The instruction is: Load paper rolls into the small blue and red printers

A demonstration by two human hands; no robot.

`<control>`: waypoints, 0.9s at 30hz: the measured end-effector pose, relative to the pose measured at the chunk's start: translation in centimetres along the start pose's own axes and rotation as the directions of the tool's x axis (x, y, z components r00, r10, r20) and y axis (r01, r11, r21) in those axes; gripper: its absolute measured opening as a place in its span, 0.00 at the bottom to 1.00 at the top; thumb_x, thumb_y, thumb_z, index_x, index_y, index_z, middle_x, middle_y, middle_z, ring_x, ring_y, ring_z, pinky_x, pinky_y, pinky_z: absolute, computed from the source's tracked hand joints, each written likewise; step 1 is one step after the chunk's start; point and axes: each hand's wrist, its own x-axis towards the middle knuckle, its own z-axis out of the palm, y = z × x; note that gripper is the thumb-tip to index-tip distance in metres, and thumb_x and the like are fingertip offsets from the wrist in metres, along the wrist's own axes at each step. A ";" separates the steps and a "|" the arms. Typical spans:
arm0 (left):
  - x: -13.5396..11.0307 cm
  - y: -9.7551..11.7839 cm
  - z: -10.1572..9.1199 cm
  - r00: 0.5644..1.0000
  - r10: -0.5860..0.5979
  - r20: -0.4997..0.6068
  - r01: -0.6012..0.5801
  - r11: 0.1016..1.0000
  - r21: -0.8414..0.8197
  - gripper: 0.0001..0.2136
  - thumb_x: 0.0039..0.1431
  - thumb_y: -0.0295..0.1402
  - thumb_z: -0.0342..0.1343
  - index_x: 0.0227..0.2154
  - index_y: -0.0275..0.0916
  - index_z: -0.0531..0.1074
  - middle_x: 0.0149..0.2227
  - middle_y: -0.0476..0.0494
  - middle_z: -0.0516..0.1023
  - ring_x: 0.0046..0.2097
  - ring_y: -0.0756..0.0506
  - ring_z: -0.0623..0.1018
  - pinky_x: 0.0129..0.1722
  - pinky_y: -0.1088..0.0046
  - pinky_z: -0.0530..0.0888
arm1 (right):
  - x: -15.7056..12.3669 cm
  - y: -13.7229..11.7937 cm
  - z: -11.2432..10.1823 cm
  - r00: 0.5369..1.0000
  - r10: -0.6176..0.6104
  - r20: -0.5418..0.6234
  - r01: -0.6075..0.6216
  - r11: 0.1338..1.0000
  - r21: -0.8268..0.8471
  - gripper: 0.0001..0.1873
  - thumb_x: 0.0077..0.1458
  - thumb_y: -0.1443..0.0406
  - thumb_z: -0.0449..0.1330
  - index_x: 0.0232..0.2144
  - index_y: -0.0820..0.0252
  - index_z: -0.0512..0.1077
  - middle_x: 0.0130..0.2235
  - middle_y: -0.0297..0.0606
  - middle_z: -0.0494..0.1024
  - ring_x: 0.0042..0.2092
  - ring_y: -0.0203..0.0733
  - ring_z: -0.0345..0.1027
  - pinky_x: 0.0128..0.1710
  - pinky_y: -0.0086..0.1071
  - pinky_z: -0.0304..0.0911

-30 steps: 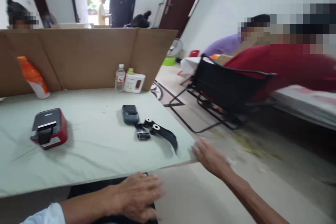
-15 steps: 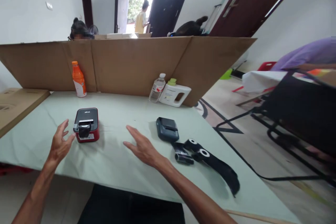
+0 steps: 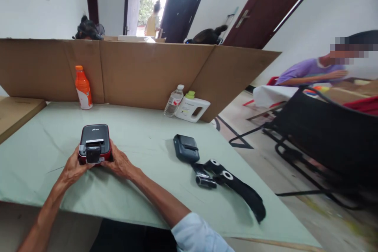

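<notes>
A black and red label printer (image 3: pixel 95 137) stands at the left of the table, with a black strip coming out of its front slot. My left hand (image 3: pixel 74 167) grips its left side, the thumb along the front edge. On the opposite side my right hand (image 3: pixel 120 160) is wrapped round it, its thumb also at the front. The far fingers of both hands are hidden behind the printer. To the right lies a smaller dark printer-like device (image 3: pixel 186 147). Beside it are a black roll of film (image 3: pixel 206 182) and a black strap (image 3: pixel 242 189) with white rings.
An orange bottle (image 3: pixel 83 88), a clear plastic bottle (image 3: pixel 174 101) and a white jug (image 3: pixel 192 108) stand along a cardboard partition (image 3: pixel 147 75). A flat cardboard box (image 3: pixel 19 114) lies at the left. Right of the table are a black folding chair (image 3: pixel 321 134) and a seated person in purple.
Both hands have closed on the label printer; half a second ago they were open and apart. My right hand has moved left to reach it. The view has shifted slightly.
</notes>
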 end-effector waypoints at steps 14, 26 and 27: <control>-1.6 4.8 13.7 0.953 0.210 0.218 -0.227 0.972 0.058 0.42 0.54 0.36 0.65 0.71 0.42 0.54 0.61 0.35 0.75 0.60 0.33 0.76 0.60 0.51 0.72 | -13.2 1.8 -8.6 0.942 0.094 -0.323 -0.085 0.995 0.043 0.49 0.59 0.59 0.65 0.74 0.53 0.45 0.69 0.46 0.65 0.67 0.56 0.62 0.66 0.51 0.61; -0.7 5.3 15.6 0.912 0.232 0.338 -0.277 0.957 0.092 0.41 0.59 0.34 0.62 0.72 0.44 0.51 0.65 0.32 0.70 0.63 0.34 0.74 0.62 0.50 0.71 | -15.4 4.6 -8.9 0.893 0.108 -0.437 -0.102 0.994 0.038 0.50 0.58 0.54 0.68 0.73 0.53 0.46 0.70 0.50 0.63 0.69 0.57 0.60 0.67 0.54 0.59; -0.7 5.3 15.4 0.914 0.235 0.331 -0.284 0.953 0.108 0.41 0.59 0.34 0.63 0.72 0.44 0.51 0.67 0.32 0.68 0.65 0.34 0.72 0.63 0.50 0.70 | -15.4 4.7 -8.8 0.888 0.106 -0.448 -0.103 0.994 0.032 0.50 0.58 0.55 0.67 0.73 0.53 0.46 0.70 0.50 0.62 0.69 0.57 0.59 0.68 0.55 0.58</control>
